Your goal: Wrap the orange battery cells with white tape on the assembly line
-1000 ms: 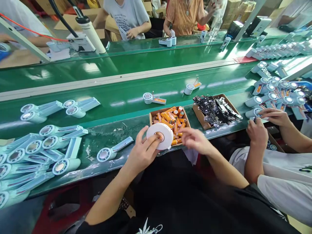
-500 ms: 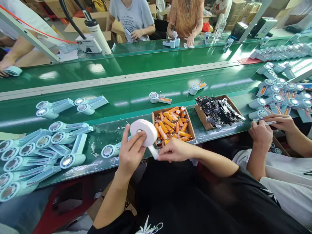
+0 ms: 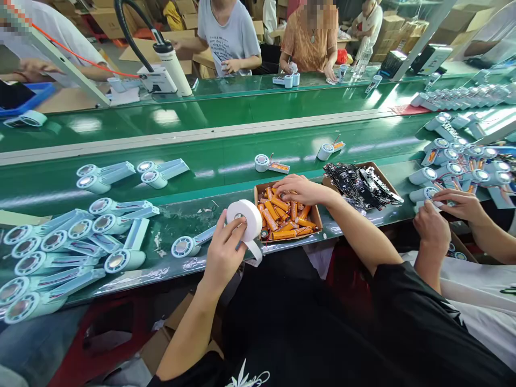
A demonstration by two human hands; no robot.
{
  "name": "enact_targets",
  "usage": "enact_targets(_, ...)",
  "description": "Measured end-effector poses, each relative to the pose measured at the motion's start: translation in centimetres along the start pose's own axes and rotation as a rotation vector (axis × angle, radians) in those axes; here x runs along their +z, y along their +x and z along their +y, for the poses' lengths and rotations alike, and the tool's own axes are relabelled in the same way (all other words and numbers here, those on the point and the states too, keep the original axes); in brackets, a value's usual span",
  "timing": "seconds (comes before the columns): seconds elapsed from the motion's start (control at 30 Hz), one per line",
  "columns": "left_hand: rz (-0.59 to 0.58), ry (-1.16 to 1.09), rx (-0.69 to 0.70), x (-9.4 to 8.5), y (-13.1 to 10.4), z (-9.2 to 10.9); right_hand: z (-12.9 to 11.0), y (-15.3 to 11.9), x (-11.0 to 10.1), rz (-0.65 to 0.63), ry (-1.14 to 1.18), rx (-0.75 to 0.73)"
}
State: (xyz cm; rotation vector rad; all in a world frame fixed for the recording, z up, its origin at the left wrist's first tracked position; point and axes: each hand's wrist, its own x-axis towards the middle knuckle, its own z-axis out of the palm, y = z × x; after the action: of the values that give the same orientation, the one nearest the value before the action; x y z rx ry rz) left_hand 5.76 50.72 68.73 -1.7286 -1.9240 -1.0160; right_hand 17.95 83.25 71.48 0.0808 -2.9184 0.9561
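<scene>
In my left hand (image 3: 223, 247) is a roll of white tape (image 3: 255, 219), gripped near the table's front edge. A loose strip of tape hangs below the roll. My right hand (image 3: 300, 189) is over the back of a cardboard box (image 3: 321, 221) of orange cylindrical batteries (image 3: 278, 203). Its fingers are stretched and apart, reaching down at the batteries; the fingertips are partly hidden. Left of the roll lies a light-blue handheld fan body (image 3: 184, 246), its handle partly behind my left hand.
Several light-blue fan bodies (image 3: 124, 259) lie at left. A box of black circuit boards (image 3: 358, 185) stands right of the batteries. Two fan bodies with orange batteries (image 3: 278, 167) rest on the green belt (image 3: 226, 145). At right, a co-worker's hands (image 3: 433, 223) work near piled fans.
My right hand has let go of the tape's end and moved up and right to the battery box. My left hand keeps the roll, slightly further right and lower.
</scene>
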Motion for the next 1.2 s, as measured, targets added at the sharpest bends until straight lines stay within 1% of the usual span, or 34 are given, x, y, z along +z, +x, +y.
enact_targets(0.07,-0.026,-0.005,0.025,0.1,0.3,0.2,-0.6,-0.2,0.6,0.188,0.257,0.017)
enact_targets(0.13,-0.061,0.019,0.050,-0.1,0.5,0.4,-2.1,-0.9,1.3,0.362,0.518,0.091)
enact_targets(0.2,-0.097,0.068,0.068,-0.4,0.6,0.6,-4.0,-1.7,1.7,0.454,0.646,0.161)
enact_targets(0.23,-0.116,0.097,0.075,-0.6,0.6,0.7,-5.0,-2.2,1.9,0.466,0.640,0.183)
enact_targets(0.33,-0.176,0.183,0.097,-0.7,0.6,1.1,-7.6,-3.1,2.2,0.463,0.464,0.214)
enact_targets(0.4,-0.225,0.235,0.120,-0.6,0.4,1.2,-8.6,-3.3,2.4,0.452,0.334,0.201)
enact_targets(0.5,-0.269,0.286,0.175,-0.3,0.5,1.5,-9.2,-3.0,2.7,0.401,0.214,0.173)
enact_targets(0.57,-0.268,0.307,0.221,-0.3,0.7,1.6,-8.9,-2.9,2.6,0.358,0.174,0.171)
enact_targets(0.63,-0.258,0.329,0.242,-0.5,1.2,1.7,-8.4,-3.1,2.5,0.286,0.206,0.166)
enact_targets(0.67,-0.254,0.335,0.248,-0.7,1.5,1.7,-8.1,-3.3,2.4,0.240,0.261,0.158)
enact_targets(0.73,-0.246,0.337,0.245,-1.0,2.1,1.8,-7.5,-3.6,2.9,0.171,0.445,0.151)
enact_targets(0.77,-0.239,0.333,0.235,-1.1,2.4,1.9,-7.4,-3.6,3.5,0.186,0.565,0.165)
enact_targets(0.8,-0.228,0.328,0.221,-1.1,2.7,2.0,-7.5,-3.5,4.5,0.251,0.695,0.190)
enact_targets(0.83,-0.211,0.319,0.203,-0.9,2.9,2.2,-7.7,-3.4,5.6,0.359,0.825,0.222)
enact_targets(0.93,-0.108,0.257,0.126,0.3,2.7,3.3,-8.7,-2.8,9.3,0.814,1.132,0.278)
enact_targets(0.97,-0.071,0.223,0.098,0.9,2.4,3.8,-8.9,-2.8,9.9,0.919,1.185,0.281)
enact_targets(1.0,-0.049,0.181,0.077,1.6,1.9,4.3,-8.8,-3.0,9.9,0.988,1.208,0.279)
enact_targets(1.03,-0.050,0.135,0.062,2.2,1.5,4.8,-8.5,-3.3,9.2,1.036,1.202,0.270)
enact_targets(1.07,-0.073,0.091,0.046,2.9,1.2,5.1,-7.9,-3.7,7.9,1.097,1.168,0.247)
enact_targets(1.1,-0.120,0.052,0.030,3.4,1.0,5.3,-7.2,-4.2,6.1,1.181,1.107,0.207)
enact_targets(1.13,-0.184,0.019,0.009,3.8,1.1,5.3,-6.3,-4.7,4.0,1.299,1.025,0.151)
enact_targets(1.17,-0.256,-0.009,-0.016,4.1,1.4,5.0,-5.5,-5.1,2.0,1.469,0.936,0.080)
enact_targets(1.2,-0.329,-0.036,-0.039,4.2,1.9,4.4,-4.9,-5.3,0.2,1.563,0.867,0.024)
